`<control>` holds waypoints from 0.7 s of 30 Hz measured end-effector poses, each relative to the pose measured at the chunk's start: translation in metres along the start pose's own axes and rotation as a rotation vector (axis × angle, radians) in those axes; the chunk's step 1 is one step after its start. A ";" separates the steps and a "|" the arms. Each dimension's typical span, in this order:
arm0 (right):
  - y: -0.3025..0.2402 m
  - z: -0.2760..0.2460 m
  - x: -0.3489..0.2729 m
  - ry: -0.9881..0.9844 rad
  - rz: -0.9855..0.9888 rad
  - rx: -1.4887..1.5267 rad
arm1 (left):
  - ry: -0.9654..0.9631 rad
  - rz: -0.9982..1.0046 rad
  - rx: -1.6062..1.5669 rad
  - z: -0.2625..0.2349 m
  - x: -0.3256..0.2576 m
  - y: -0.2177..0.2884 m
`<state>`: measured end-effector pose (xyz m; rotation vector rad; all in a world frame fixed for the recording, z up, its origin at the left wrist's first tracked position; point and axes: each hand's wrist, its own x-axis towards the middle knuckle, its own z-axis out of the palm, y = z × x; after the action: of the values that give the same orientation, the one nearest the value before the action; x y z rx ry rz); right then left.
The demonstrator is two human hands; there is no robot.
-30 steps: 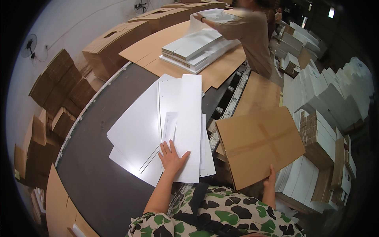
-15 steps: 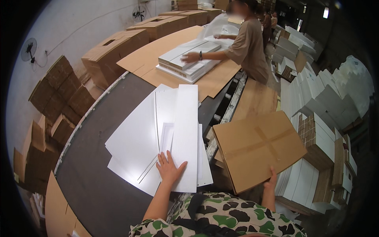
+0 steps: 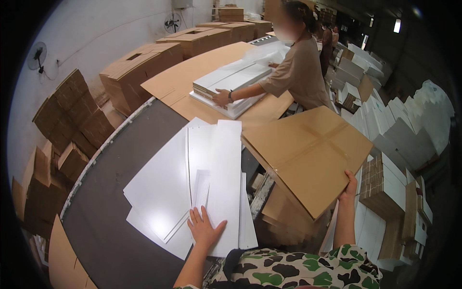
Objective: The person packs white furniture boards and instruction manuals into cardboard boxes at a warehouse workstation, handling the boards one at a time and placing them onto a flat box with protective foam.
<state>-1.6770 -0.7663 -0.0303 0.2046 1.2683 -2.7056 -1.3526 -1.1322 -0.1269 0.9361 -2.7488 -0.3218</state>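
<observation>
My left hand (image 3: 206,230) lies with spread fingers on a pile of white panels (image 3: 159,188), over the lower part of a long narrow white board (image 3: 228,168). A shallow tray-like recess (image 3: 201,185) shows just beyond my fingertips. On the right, my right hand (image 3: 348,186) grips the near right edge of a flat brown cardboard box (image 3: 313,154) taped crosswise. The box is held up and tilted, its far left corner close to the white board. Fingers under the box are hidden.
A dark conveyor belt (image 3: 115,192) carries the panels. Ahead, a co-worker (image 3: 305,67) handles stacked white boards (image 3: 231,79) on a cardboard sheet (image 3: 168,89). Brown cartons (image 3: 139,62) line the left wall. Piles of white panels (image 3: 385,173) stand at the right.
My right hand has raised the cardboard box and moved it forward. My left hand stays on the panels. The co-worker's hand has shifted toward the stack's near end.
</observation>
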 end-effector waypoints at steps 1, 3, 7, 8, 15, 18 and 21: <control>0.005 0.011 0.013 -0.020 0.008 0.001 | 0.003 -0.001 0.003 -0.002 -0.001 0.000; 0.014 0.038 0.039 -0.033 0.024 0.000 | 0.012 -0.006 0.013 -0.006 0.000 0.001; 0.026 0.085 0.055 -0.089 0.024 -0.016 | -0.034 -0.049 -0.063 -0.007 0.001 0.003; 0.031 0.091 0.054 -0.075 0.025 -0.024 | -0.066 -0.073 -0.080 -0.010 0.002 0.003; 0.026 0.121 0.061 -0.080 0.019 -0.055 | -0.085 -0.093 -0.096 -0.005 0.002 0.005; 0.031 0.124 0.063 -0.052 0.038 -0.067 | -0.041 -0.079 -0.019 -0.006 0.001 0.007; 0.033 0.113 0.065 -0.029 0.039 -0.077 | -0.027 -0.091 -0.029 -0.005 0.001 0.005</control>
<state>-1.7408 -0.8793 0.0042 0.1788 1.3428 -2.6118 -1.3544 -1.1296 -0.1209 1.0587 -2.7234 -0.3916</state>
